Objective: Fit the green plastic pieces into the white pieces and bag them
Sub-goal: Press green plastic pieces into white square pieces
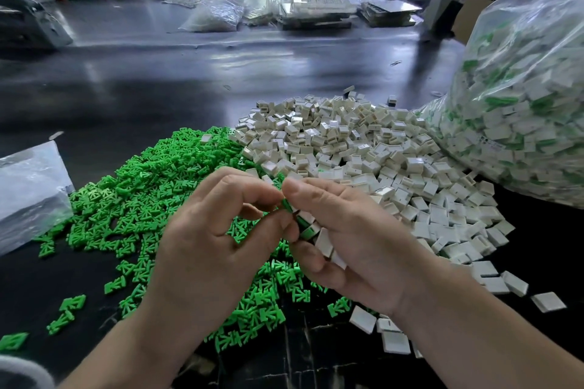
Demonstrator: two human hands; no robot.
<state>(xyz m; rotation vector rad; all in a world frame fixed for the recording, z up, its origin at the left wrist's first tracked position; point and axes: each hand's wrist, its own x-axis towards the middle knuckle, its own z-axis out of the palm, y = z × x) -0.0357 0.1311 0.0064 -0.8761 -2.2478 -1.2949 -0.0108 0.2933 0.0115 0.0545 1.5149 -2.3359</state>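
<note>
A heap of small green plastic pieces point(151, 196) covers the dark table at the left and centre. Beside it on the right lies a heap of white square pieces point(363, 148). Over where the heaps meet, my right hand point(350, 230) grips a stack of several white pieces with green inserts point(308, 226), thumb on top. My left hand point(221, 230) pinches the stack's near end with thumb and forefinger, where a green piece point(288, 204) shows. A big clear bag point(518, 110) at the right holds many fitted white-and-green pieces.
An empty-looking clear plastic bag point(30, 189) lies at the left table edge. Loose green pieces point(68, 309) and loose white pieces point(546, 301) are scattered near the front. Bags, trays and boxes point(218, 14) sit across the far side of the table.
</note>
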